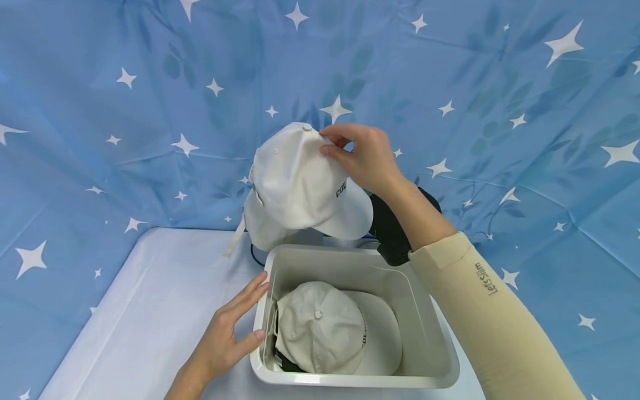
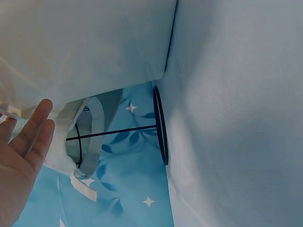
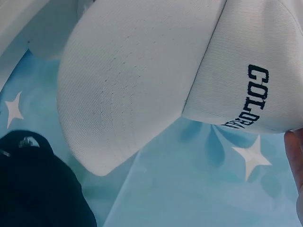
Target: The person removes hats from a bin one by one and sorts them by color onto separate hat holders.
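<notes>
My right hand pinches the crown of a white baseball cap between thumb and fingers, high behind the bin. Dark letters starting "COLORA" mark its front panel, and its brim points right. Just below it, a second pale cap with a dangling strap shows on a black wire stand. My left hand has its fingers extended, fingertips right at the left rim of a light grey plastic bin. Inside the bin lies a beige cap, brim to the right, with something black partly hidden beneath it.
A black cloth item with a metal buckle sits behind the bin at the right, partly covered by my right forearm. A white-covered table carries the bin. A blue curtain with white stars hangs close behind.
</notes>
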Demonstrator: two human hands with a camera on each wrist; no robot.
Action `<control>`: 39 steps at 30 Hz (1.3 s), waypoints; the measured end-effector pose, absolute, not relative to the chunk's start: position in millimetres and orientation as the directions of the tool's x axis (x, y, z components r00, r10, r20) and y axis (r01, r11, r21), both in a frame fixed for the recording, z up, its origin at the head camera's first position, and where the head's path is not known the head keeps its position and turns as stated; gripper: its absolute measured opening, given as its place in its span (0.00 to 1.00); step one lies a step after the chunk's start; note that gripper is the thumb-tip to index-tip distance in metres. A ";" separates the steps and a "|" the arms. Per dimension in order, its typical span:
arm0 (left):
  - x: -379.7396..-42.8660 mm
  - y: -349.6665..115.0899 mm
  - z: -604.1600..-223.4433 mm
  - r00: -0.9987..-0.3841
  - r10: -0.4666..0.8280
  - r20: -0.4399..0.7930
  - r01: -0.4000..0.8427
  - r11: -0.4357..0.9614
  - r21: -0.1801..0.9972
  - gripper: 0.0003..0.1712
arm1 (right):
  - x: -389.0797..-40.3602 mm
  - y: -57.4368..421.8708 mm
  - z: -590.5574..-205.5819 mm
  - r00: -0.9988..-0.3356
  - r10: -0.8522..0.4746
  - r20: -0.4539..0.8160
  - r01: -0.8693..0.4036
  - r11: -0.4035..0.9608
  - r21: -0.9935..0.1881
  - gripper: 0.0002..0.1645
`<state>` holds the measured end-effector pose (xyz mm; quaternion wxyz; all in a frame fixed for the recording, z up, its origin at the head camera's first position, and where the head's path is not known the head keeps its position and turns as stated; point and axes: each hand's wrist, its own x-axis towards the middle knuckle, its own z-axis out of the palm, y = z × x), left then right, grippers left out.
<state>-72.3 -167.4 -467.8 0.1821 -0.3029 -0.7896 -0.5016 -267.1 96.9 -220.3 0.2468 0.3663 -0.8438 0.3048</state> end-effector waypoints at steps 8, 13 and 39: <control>-73.3 -167.7 -468.3 -0.742 0.302 0.599 0.671 0.312 0.673 0.41 | -276.5 83.2 -233.9 -0.624 -0.442 0.645 -0.758 0.545 -0.359 0.14; -74.2 -167.7 -466.5 -0.733 0.304 0.609 0.680 0.312 0.663 0.42 | -285.2 76.2 -244.1 -0.624 -0.422 0.658 -0.757 0.534 -0.377 0.14; -72.4 -167.4 -467.9 -0.744 0.299 0.598 0.668 0.333 0.665 0.42 | -305.8 58.9 -293.3 -0.638 -0.388 0.665 -0.749 0.511 -0.421 0.14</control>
